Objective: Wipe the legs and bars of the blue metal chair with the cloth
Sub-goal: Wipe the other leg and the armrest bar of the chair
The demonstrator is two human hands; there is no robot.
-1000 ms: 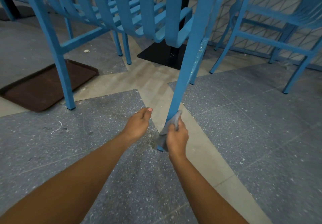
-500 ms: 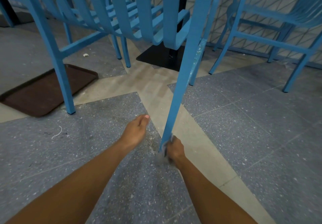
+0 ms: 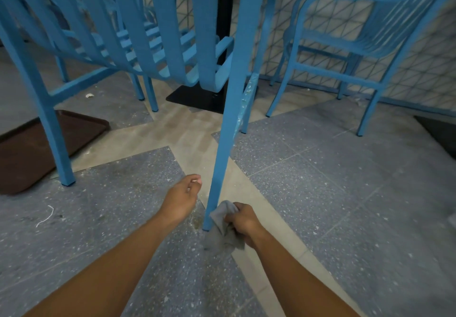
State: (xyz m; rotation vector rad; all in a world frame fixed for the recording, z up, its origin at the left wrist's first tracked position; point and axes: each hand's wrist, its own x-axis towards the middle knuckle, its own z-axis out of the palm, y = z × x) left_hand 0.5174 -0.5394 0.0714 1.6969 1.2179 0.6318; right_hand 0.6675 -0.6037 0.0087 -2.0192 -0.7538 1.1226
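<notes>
The blue metal chair fills the upper left, and its near front leg [image 3: 225,129] comes down to the floor in the middle of the view. My right hand [image 3: 243,223] grips a grey cloth [image 3: 220,227] bunched against the right side of that leg's foot, the cloth's lower edge hanging to the floor. My left hand [image 3: 183,197] hovers just left of the leg, fingers loosely curled, holding nothing and apart from the metal. The chair's other front leg [image 3: 49,129] stands at the left with a side bar [image 3: 79,85] running back from it.
A second blue chair [image 3: 357,52] stands at the back right by a tiled wall. A black table base [image 3: 197,98] sits behind the chair. A brown tray [image 3: 37,148] lies on the floor at the left. Grey speckled floor [image 3: 345,193] spreads to the right.
My right hand slid the cloth down the leg to its foot, then shifted to the leg's right side. My left hand's fingers have curled in a little. The view has tilted upward.
</notes>
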